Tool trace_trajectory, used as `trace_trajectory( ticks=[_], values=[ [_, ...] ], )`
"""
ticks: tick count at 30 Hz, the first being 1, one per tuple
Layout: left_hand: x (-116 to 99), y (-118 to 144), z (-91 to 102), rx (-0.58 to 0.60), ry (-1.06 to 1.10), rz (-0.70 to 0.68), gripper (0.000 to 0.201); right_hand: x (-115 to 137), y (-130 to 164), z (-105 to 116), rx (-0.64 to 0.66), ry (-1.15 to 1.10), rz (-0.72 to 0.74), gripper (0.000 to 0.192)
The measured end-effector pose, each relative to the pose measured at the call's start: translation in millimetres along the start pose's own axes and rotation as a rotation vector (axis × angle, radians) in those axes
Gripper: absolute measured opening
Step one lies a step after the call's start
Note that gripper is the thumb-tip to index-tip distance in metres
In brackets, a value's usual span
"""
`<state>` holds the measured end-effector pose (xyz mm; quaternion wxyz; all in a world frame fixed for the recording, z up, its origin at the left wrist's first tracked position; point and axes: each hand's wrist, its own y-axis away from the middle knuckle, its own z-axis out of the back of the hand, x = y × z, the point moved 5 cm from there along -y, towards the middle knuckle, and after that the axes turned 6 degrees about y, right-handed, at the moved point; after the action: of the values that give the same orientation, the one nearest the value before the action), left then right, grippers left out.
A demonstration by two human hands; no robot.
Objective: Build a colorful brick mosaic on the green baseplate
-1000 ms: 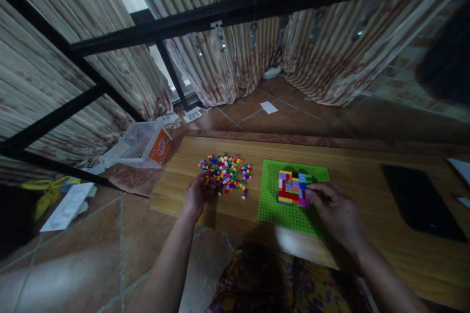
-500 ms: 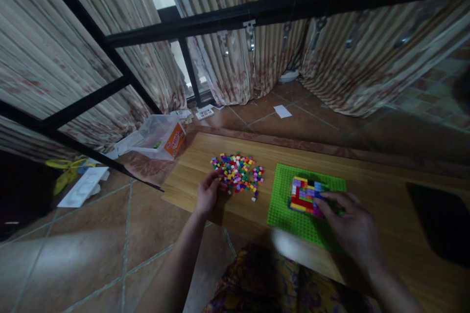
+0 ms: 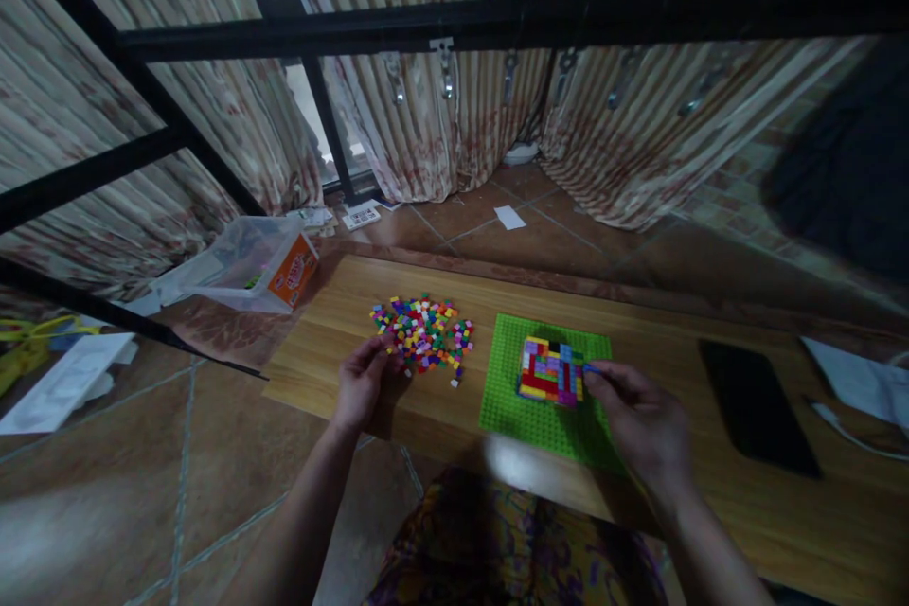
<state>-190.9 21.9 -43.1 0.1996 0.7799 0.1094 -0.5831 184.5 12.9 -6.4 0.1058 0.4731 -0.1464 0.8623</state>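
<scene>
Many small coloured toy bricks (image 3: 426,333) lie in a loose pile on the wooden table. At the near left edge of the pile is my left hand (image 3: 361,381), its fingertips pinched together; what they hold, if anything, is too small to make out. A green studded baseplate (image 3: 501,412) lies to the right of the pile. On it sits a flat multicoloured brick build (image 3: 545,371) in red, yellow, blue and purple rows. My right hand (image 3: 643,417) is at the right side of this build, thumb and finger closed on a small blue brick (image 3: 589,368).
A black phone-like slab (image 3: 758,405) lies right of the baseplate, with a white cable (image 3: 845,431) beyond it. A clear plastic box (image 3: 245,270) with an orange label stands past the table's left end. A dark metal bar (image 3: 454,30) crosses ahead.
The view has turned to the right, so the table's things appear farther left. My right hand has shifted from over the build's right part to its right edge. My left hand stays by the pile.
</scene>
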Motion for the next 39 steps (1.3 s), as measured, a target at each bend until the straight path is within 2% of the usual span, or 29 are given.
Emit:
trace_trajectory(
  ticks=[3, 7, 12, 15, 22, 28, 32, 39],
  values=[
    [-1.2, 0.8, -1.6, -0.009, -0.025, 0.009, 0.037, 5.6, -3.7, -2.9, 0.035, 0.009, 0.041, 0.028],
    [-2.7, -0.7, -1.2, -0.029, -0.104, -0.03, 0.035, 19.6, -8.1, -9.4, 0.154, 0.062, 0.183, 0.027],
    [0.1, -3.9, -1.8, -0.047, -0.173, -0.052, 0.033, 32.4, -12.9, -20.4, 0.282, 0.12, 0.207, 0.025],
    [0.8, -4.6, -3.7, -0.052, -0.223, -0.069, 0.031, 41.2, -16.5, -29.8, 0.343, 0.224, 0.277, 0.022],
    [0.8, -4.5, -4.3, -0.055, -0.264, -0.11, 0.029, 54.6, -27.1, -45.3, 0.327, 0.513, 0.485, 0.024],
    [0.1, -3.6, -4.8, -0.036, -0.322, -0.122, 0.029, 53.0, -25.4, -38.5, 0.311, 0.464, 0.447, 0.023],
    [1.5, -3.7, -4.1, -0.036, -0.293, -0.124, 0.032, 53.9, -18.3, -36.5, 0.375, 0.388, 0.477, 0.022],
    [0.1, -0.9, -5.1, -0.059, -0.253, -0.121, 0.031, 60.1, -15.4, -43.2, 0.375, 0.568, 0.612, 0.013]
  ],
)
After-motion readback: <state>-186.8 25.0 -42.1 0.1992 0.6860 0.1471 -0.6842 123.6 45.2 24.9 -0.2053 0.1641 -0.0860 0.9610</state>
